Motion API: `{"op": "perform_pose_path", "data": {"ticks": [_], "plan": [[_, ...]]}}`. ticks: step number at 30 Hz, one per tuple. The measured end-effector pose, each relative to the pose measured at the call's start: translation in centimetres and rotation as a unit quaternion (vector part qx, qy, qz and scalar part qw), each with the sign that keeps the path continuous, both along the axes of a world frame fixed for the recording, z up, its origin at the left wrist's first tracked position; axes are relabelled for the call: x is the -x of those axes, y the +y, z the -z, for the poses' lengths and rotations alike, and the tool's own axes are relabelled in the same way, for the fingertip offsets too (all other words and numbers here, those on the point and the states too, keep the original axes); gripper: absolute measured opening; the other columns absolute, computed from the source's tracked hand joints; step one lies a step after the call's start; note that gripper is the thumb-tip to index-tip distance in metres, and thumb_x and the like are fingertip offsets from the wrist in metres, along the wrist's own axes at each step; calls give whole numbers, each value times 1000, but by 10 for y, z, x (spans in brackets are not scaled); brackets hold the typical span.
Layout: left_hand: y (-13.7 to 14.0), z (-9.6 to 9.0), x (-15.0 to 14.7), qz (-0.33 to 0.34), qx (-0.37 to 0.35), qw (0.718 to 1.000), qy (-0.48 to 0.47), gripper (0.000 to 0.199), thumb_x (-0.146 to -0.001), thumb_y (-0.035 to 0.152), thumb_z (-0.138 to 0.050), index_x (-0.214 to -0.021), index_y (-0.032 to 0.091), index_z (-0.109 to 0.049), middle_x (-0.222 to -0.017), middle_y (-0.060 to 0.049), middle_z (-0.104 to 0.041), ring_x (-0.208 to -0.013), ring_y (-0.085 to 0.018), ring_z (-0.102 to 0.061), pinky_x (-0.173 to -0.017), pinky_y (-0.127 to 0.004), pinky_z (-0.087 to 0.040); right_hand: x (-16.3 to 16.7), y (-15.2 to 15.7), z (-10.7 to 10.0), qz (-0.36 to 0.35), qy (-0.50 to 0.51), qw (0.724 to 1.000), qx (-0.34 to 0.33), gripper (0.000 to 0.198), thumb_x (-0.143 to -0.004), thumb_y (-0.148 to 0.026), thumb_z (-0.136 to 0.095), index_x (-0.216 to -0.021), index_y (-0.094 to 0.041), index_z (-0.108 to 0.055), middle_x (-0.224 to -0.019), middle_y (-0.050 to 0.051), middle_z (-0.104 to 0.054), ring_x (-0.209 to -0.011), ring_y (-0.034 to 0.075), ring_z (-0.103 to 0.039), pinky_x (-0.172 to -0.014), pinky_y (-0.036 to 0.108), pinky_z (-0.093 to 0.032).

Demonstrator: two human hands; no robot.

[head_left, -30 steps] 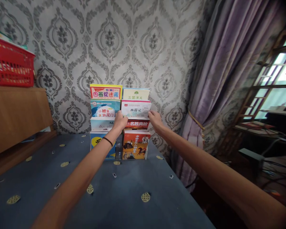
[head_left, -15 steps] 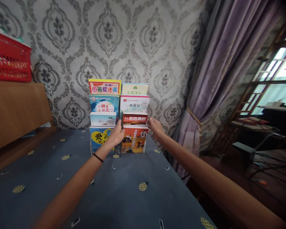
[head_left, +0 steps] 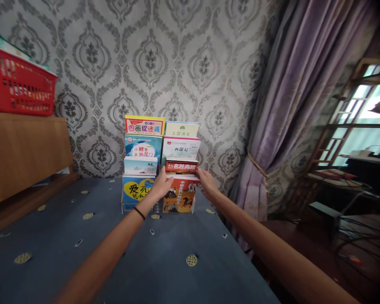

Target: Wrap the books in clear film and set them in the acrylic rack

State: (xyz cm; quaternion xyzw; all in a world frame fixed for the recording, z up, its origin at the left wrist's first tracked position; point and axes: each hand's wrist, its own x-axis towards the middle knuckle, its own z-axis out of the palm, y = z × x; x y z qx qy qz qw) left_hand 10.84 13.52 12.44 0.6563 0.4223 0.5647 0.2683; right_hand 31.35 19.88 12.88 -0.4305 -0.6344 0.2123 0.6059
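A two-column, tiered rack of upright children's books stands against the wall, its clear side edge [head_left: 122,202] showing at the left. My left hand [head_left: 162,184] is closed at the upper left of the orange book [head_left: 179,196], in the front row of the right column. My right hand [head_left: 207,181] has its fingers pinched at the right edges, level with the red book [head_left: 181,166] just behind. Which of these two books each hand grips is partly hidden. The blue book with a yellow heart [head_left: 136,190] is left of my left hand, partly covered by it.
The rack rests on a blue patterned cover [head_left: 114,253]. At the left, a red plastic basket [head_left: 25,84] sits on a wooden cabinet [head_left: 28,152]. A purple curtain [head_left: 291,105] hangs to the right, with cables and furniture beyond the cover's edge.
The view has tilted up and turned left a little, so the rack appears lower. My left hand has slid slightly down and right towards the orange book's top. My right hand stays at the right edge.
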Motion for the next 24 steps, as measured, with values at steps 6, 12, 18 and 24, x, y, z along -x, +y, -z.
{"op": "perform_pose_path", "data": {"ticks": [6, 12, 18, 24], "plan": [[-85, 35, 40, -2, -11, 995, 99, 68, -94, 40, -52, -154, 15, -31, -161, -17, -34, -149, -30, -33, -122, -47, -30, 9, -65, 4, 11, -40, 996, -75, 57, -88, -60, -45, -121, -18, -65, -127, 16, -66, -121, 30, -59, -107, 48, -43], [-178, 87, 122, -126, 60, 975, 174, 63, -94, 41, -47, -152, 17, -38, -160, -14, -38, -148, -28, -36, -121, -47, -32, 63, -145, 72, -172, -195, 960, -105, 39, -99, -44, -40, -127, -30, -63, -129, 10, -67, -124, 27, -60, -110, 48, -44], [-278, 129, 204, -217, 232, 916, 247, 53, -93, 43, -47, -140, 22, -55, -151, -11, -52, -143, -25, -44, -120, -43, -31, 121, -174, 140, -368, -306, 877, -52, 37, -98, -42, -46, -128, -29, -64, -133, 8, -66, -128, 28, -59, -112, 52, -43], [-353, 127, 256, -448, 302, 762, 358, 43, -90, 33, -46, -124, 16, -66, -146, -17, -56, -140, -32, -47, -115, -50, -35, 143, -191, 170, -406, -347, 845, -41, 36, -99, -41, -46, -125, -27, -66, -137, 11, -64, -132, 30, -56, -113, 60, -40]]}}
